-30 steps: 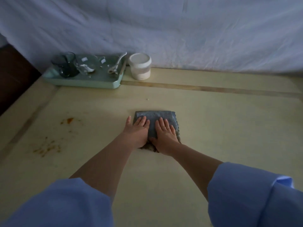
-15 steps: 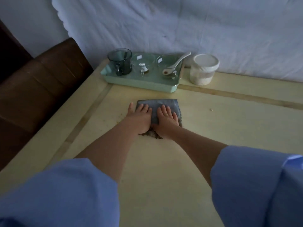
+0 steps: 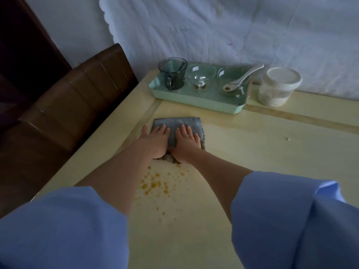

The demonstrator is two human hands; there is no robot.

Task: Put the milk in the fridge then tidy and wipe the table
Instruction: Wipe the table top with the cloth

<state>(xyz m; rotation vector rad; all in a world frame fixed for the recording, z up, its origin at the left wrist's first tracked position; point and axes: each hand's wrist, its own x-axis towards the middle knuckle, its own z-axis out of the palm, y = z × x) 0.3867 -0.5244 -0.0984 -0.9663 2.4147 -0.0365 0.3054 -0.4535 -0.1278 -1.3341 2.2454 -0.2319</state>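
Since a second ago the cloth (image 3: pixel 177 124) has slid over toward the table's left edge, and both hands have gone with it — the orange-brown splatter (image 3: pixel 155 184) that sat off to the left now lies just behind the wrists, at about 6 o'clock from the cloth. Left hand (image 3: pixel 155 141) and right hand (image 3: pixel 187 143) are pressed flat on the folded grey cloth, side by side, fingers spread and stretched out, palms down, not curled around anything. The cloth's near edge looks soiled under the heels of the hands.

Up at 12 o'clock from the cloth sits a mint green tray (image 3: pixel 196 102) against the white sheet (image 3: pixel 233 30), holding a dark glass mug (image 3: pixel 172 73), a clear glass cup (image 3: pixel 201 76) and a glass bowl (image 3: pixel 233 80) with a white spoon (image 3: pixel 242 77) in it. A lidded plastic jar (image 3: pixel 278 86) stands just beside the tray at 1 o'clock. One tiny crumb (image 3: pixel 288 139) lies on the pale yellow table (image 3: pixel 272 152) at 3 o'clock — well apart from the hands.
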